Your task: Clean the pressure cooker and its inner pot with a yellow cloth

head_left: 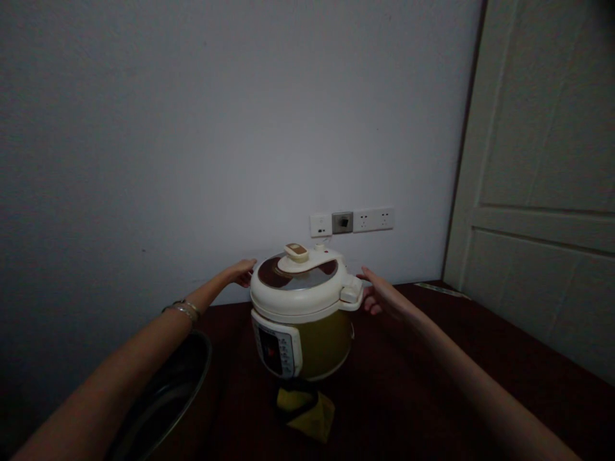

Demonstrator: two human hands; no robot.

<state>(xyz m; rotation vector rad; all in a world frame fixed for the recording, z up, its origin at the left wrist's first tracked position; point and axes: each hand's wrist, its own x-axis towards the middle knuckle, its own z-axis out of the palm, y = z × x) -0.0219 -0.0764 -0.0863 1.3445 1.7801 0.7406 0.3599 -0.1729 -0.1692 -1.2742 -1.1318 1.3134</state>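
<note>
An electric pressure cooker [307, 333] with a yellow body and a white lid [300, 288] stands on a dark brown table [408, 397]. Its control panel faces front left. My left hand [240, 272] reaches to the lid's left rim, fingers stretched out, touching or nearly touching it. My right hand [382, 294] is at the lid's right side beside the white side handle [352, 291], fingers extended and slightly curled. Neither hand holds anything that I can see. A bracelet sits on my left wrist.
A large metal bowl [168, 397] lies at the lower left under my left forearm. A yellow cloth [307, 410] sits in front of the cooker. Wall sockets [353, 222] are behind it, with a cord running up. A door [542, 179] stands at the right.
</note>
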